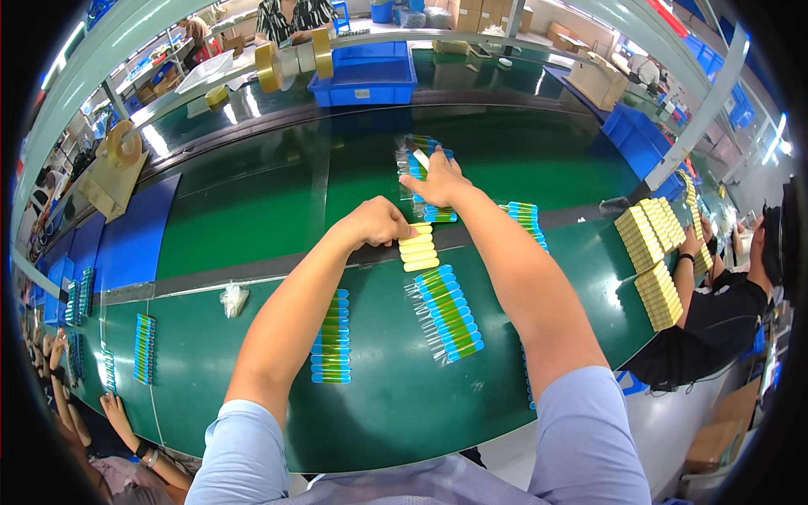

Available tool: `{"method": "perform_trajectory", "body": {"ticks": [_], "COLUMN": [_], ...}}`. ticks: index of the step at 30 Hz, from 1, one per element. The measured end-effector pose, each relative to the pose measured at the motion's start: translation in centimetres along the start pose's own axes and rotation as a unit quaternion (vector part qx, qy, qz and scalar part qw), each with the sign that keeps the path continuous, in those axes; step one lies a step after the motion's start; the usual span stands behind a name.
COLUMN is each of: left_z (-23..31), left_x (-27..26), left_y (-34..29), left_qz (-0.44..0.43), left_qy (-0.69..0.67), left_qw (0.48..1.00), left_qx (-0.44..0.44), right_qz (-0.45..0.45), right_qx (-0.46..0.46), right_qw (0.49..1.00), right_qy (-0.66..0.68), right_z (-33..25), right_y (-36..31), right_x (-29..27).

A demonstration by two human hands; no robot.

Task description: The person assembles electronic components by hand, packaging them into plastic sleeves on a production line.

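Head view: both arms reach out over the green worktop [252,219], across a dark seam. The left hand [376,222] is curled into a loose fist, its fingers clenched against the near end of a short stack of pale yellow sticks [418,248] lying on the seam. The right hand [438,181] lies palm down farther out, fingers spread flat on a clear-wrapped pack of blue-and-green tubes [425,160]; whether it grips or only presses, I cannot tell. More tube rows lie nearer: one bundle [449,313] under the right forearm, another [332,337] under the left. By my reading, the step in hand is gathering and squaring the sticks beside the pack. The next move likely calls for a steady pinch along the stack's sides, so that no stick slides off.
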State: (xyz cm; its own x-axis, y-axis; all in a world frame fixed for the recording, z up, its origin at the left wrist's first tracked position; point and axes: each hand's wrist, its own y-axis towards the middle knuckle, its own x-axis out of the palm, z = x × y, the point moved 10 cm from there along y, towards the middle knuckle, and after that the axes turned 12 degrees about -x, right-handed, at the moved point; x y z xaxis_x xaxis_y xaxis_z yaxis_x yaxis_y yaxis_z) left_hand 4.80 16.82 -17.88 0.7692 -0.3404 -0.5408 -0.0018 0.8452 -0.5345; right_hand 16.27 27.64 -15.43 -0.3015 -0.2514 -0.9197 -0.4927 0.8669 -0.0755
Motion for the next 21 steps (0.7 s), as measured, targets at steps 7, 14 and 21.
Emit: {"method": "perform_trajectory", "body": {"ticks": [7, 14, 21], "left_z": [1.1, -0.4, 1.6], "left_x": [2.6, -2.0, -2.6], "left_y": [-2.0, -4.4, 3.5], "left_qz": [-0.028, 0.007, -0.004], "left_qy": [0.169, 0.284, -0.495], "left_qw": [0.979, 0.956, 0.868], "left_qx": [0.114, 0.070, 0.033], "right_qz": [-0.001, -0.006, -0.020], "right_qx": [0.012, 0.009, -0.020], "right_qw": [1.000, 1.000, 0.999], "right_qy": [0.027, 0.027, 0.045], "right_z": [0.8, 0.5, 0.4], "right_y": [0.3, 0.1, 0.8], "right_x": [0.4, 0.1, -1.1]}}
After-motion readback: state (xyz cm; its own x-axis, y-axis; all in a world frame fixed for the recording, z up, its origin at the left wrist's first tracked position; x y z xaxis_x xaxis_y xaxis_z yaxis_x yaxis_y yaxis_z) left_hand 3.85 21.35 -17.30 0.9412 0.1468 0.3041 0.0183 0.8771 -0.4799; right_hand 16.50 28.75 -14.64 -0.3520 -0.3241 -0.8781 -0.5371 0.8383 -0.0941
